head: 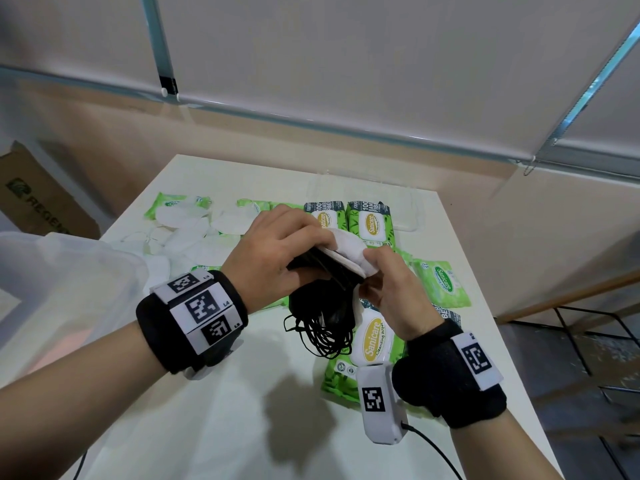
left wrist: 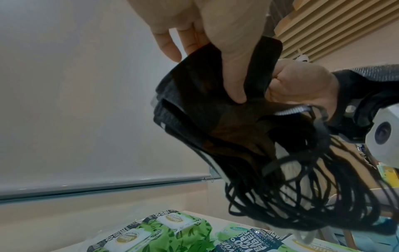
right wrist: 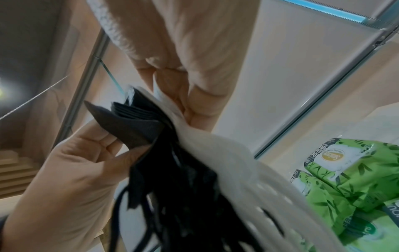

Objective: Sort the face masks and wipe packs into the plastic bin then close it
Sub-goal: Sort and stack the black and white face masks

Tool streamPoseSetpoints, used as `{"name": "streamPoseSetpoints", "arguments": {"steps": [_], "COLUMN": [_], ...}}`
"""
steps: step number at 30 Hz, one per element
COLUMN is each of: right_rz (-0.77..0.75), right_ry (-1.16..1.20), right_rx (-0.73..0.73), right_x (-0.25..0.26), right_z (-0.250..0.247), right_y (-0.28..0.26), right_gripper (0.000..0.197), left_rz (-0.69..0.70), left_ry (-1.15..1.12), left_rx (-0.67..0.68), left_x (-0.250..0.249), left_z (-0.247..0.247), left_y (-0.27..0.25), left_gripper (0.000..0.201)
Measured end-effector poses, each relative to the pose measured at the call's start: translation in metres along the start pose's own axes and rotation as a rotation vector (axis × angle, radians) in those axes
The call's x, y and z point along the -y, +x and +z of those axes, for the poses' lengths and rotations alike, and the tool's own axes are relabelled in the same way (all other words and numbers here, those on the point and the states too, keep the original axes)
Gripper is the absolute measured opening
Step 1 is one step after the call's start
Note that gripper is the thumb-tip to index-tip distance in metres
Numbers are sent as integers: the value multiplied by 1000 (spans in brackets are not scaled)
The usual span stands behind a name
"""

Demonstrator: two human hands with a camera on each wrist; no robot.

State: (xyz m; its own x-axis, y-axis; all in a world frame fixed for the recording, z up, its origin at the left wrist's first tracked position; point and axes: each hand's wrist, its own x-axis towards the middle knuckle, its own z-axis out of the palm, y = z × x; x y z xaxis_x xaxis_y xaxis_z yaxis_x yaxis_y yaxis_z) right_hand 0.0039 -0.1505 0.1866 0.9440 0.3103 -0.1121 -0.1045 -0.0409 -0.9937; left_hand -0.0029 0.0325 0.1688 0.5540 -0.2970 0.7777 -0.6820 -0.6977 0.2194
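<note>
My white table (head: 214,403) carries green wipe packs (head: 369,221) from 12 to 4 o'clock, loose white face masks (head: 187,237) at 10 o'clock, a clear lid (head: 408,202) at 1 o'clock.

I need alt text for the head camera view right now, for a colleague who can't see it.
Both hands, left hand and right hand, hold a stack of black fabric face masks topped by a white face mask above a white table. Green plastic wipe packs and loose white masks lie beyond.
</note>
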Motion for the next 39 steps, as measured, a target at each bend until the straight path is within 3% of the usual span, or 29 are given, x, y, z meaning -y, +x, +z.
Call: {"name": "streamPoseSetpoints", "arguments": {"steps": [3, 9, 12, 18, 22, 25, 27, 30, 32, 36, 39], "right_rz": [3, -20, -50, -41, -33, -60, -63, -75, -78, -79, -100], "right_ry": [-18, 87, 94, 66, 11, -25, -27, -58, -71, -79, -62], "right_rx": [-13, 110, 165, 173, 156, 174, 165, 143, 73, -78, -205], "right_x": [-3, -3, 1, -1, -6, -13, -18, -25, -28, -27, -26], "right_z": [-1, -2, 0, 1, -1, -3, -4, -8, -14, -29, -39], "right_y": [3, 6, 4, 9, 13, 15, 17, 22, 24, 27, 29], "right_gripper": [27, 84, 91, 83, 46, 45, 39, 26, 22, 24, 14], "left_rz": [-13, -17, -14, -7, -30, -79, -220, -594, -745, -956, -968], "left_ry": [-8, -35, -48, -62, -86, -146, -238, -433, -545, -709, -755], "left_rx": [-25, -43, -38, 0, 109, 232, 301, 373, 367, 305, 267], "left_x": [-1, -1, 1, 4, 5, 7, 5, 6, 12, 20, 22], "left_z": [1, 0, 0, -3, -4, -5, -7, -13, -17, -25, -30], "left_y": [0, -1, -2, -1, 2, 5, 6, 7, 7, 8, 6], "left_gripper": [25, 30, 32, 25, 17, 18, 24, 26, 31, 45, 49]}}
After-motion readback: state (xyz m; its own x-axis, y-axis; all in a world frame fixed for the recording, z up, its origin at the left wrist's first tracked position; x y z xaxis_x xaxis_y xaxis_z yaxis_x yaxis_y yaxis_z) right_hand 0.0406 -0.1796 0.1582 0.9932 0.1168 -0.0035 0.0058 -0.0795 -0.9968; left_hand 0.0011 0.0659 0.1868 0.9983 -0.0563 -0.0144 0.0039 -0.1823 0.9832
